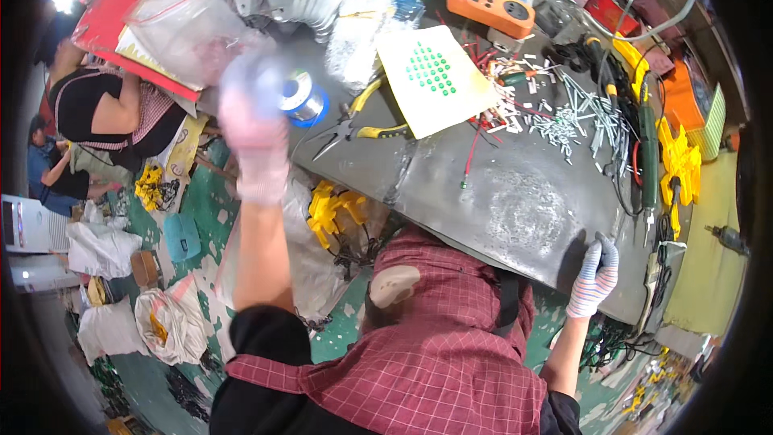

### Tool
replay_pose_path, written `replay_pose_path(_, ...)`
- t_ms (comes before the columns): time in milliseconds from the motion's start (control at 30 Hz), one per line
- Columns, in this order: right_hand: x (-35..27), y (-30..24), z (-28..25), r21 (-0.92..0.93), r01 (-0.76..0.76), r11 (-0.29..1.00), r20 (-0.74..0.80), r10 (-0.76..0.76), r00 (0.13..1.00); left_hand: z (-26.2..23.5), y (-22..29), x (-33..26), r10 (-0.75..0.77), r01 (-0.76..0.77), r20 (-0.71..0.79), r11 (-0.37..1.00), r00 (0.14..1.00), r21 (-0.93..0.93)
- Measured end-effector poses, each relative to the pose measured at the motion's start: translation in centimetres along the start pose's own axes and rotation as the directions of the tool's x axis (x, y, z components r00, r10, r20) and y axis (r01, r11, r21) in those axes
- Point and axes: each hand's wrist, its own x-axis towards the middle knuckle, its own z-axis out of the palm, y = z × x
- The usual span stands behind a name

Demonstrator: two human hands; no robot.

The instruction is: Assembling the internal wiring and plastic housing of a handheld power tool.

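Note:
My left hand (251,125) wears a pale glove and is raised over the left end of the dark worktable (515,209); it is blurred by motion. It is nearest a spool of solder wire with a blue rim (303,101) and a clear plastic bag (181,28). Whether it holds anything is unclear. My right hand (596,274), in a striped knit glove, rests with fingers spread on the table's near edge. Yellow-handled pliers (354,125) lie just right of the spool, beside a white card with green dots (435,76).
An orange multimeter (491,6) sits at the back. Several small metal and white pieces (564,117) are scattered right of the card, with cables and yellow plastic parts (680,161) at the right end. Another person (105,109) sits at left. Bags (169,322) lie on the green floor.

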Motion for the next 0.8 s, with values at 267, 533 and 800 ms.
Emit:
replay_pose_path(267, -0.1, -0.8, -0.5, -0.132, 0.132, 0.982, -0.017, -0.135, 0.991, 12.0, 1.4, 7.9, -0.626, 0.311, 0.383, 0.718, 0.679, 0.623)
replay_pose_path(533, 0.4, -1.9, -0.7, -0.117, 0.196, 0.974, 0.009, -0.196, 0.98, 12.6, 2.7, 6.9, -0.409, 0.274, 0.118, 0.772, 0.905, 0.573)
replay_pose_path(800, 2.3, -3.1, -2.6, 0.365, -0.318, 0.875, 0.128, 0.291, 0.948, 8.9, 17.2, -5.4, 0.149, 0.242, 0.91, 0.936, 0.387, -0.256)
